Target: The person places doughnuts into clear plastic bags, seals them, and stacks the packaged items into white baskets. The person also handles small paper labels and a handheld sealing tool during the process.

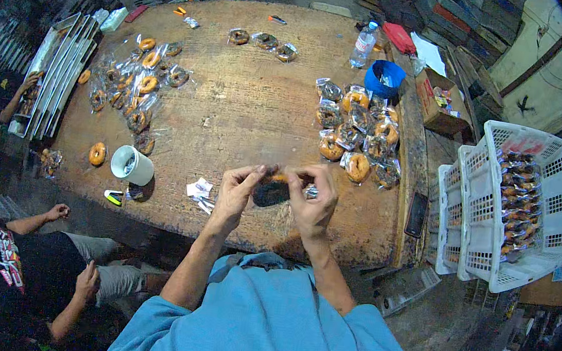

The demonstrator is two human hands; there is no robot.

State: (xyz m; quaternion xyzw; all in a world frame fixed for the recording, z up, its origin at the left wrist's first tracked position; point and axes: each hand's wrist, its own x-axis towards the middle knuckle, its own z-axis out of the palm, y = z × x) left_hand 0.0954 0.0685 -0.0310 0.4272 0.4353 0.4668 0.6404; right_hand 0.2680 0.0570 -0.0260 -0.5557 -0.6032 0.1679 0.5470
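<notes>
My left hand (238, 191) and my right hand (313, 195) are raised over the near part of the wooden table (233, 132), fingertips pinched at either side of a donut with a dark top (273, 172), partly hidden and blurred. Paper labels (199, 189) lie just left of my left hand. Right of my right hand, bagged donuts (358, 132) are gathered in a pile. More donuts in clear bags (133, 87) are strewn over the table's left side. A bare donut (97, 153) lies near a white cup (132, 165) with small items inside.
White plastic crates (485, 202) stand at the right, the front one holding packed donuts. A phone (416, 214), blue container (384, 79) and water bottle (363, 45) are along the right edge. Metal trays (54, 76) lean at the left. Other people are left and across the table. A stapler (113, 197) lies at the near edge.
</notes>
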